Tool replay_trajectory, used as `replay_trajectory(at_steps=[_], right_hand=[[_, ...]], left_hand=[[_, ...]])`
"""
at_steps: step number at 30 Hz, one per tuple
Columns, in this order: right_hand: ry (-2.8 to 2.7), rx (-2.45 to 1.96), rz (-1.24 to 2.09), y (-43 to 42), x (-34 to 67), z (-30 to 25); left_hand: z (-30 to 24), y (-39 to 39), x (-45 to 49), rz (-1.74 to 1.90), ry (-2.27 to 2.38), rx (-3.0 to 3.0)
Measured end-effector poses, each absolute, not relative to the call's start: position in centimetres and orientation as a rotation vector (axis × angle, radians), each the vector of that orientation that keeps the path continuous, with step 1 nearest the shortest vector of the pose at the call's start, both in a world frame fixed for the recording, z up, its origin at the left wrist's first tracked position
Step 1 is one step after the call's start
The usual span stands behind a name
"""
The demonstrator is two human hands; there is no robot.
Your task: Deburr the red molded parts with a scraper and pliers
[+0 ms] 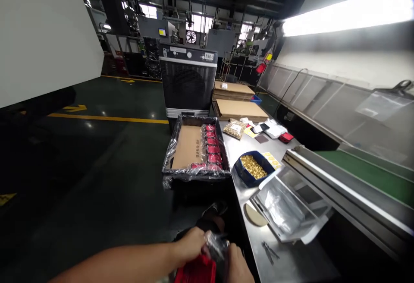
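My left hand [193, 243] is closed on the near edge of a clear plastic bag [217, 245], low in the view above my lap. Opposite it, my right hand [238, 265] grips the other side of the bag, its fingers partly hidden and smeared. The bag looks crumpled and blurred, and I cannot make out what it contains. Just below my left hand is a red open-topped container [196, 271], cut off by the bottom of the view. Ahead, a black crate [168, 171] lined with clear film holds bagged red pieces [211, 148] along its right side and a cardboard sheet [187, 145].
On the metal table [237, 145] at right stand a blue bin [241, 175] of small brass-coloured parts, a clear-lined tray [284, 214], a round tan disc [255, 215] and pliers [270, 252]. A green conveyor [365, 175] runs beyond. An air cooler [189, 84] stands behind the crate.
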State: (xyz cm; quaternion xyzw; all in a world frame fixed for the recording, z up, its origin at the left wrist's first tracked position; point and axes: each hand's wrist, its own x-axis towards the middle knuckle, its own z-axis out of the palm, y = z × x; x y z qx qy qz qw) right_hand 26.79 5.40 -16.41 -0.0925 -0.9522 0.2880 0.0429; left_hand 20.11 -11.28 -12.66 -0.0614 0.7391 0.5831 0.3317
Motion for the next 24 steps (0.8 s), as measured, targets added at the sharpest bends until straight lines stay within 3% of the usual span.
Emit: replay_trajectory(at_steps=[4,7,11,13,16,24], right_hand=[[-2.560,-0.520,1.802,4.8,27.5,-14.2],[-2.405,-0.608,2.213,4.2,26.2,-13.4],[-2.379,-0.301,2.568,4.1,25.7,-12.1],[-2.512,-0.003,2.595,4.4,26.3,-11.0],[-2.841,0.341,2.380,4.9,27.2,-9.6],[-3.061,0.561,1.810,3.3,29.2,-9.6]], left_hand=[[-13.1,-13.5,20.8,1.738,1.800,-0.357],[-13.8,-14.7,21.3,1.807,1.738,-0.497],[-14.1,-16.0,22.0,1.867,1.634,-0.512],[-13.9,-16.7,22.1,1.874,1.569,-0.447],[-13.6,-17.8,22.2,1.844,1.532,-0.357],[-15.2,-16.5,22.6,1.666,2.053,-0.596]])
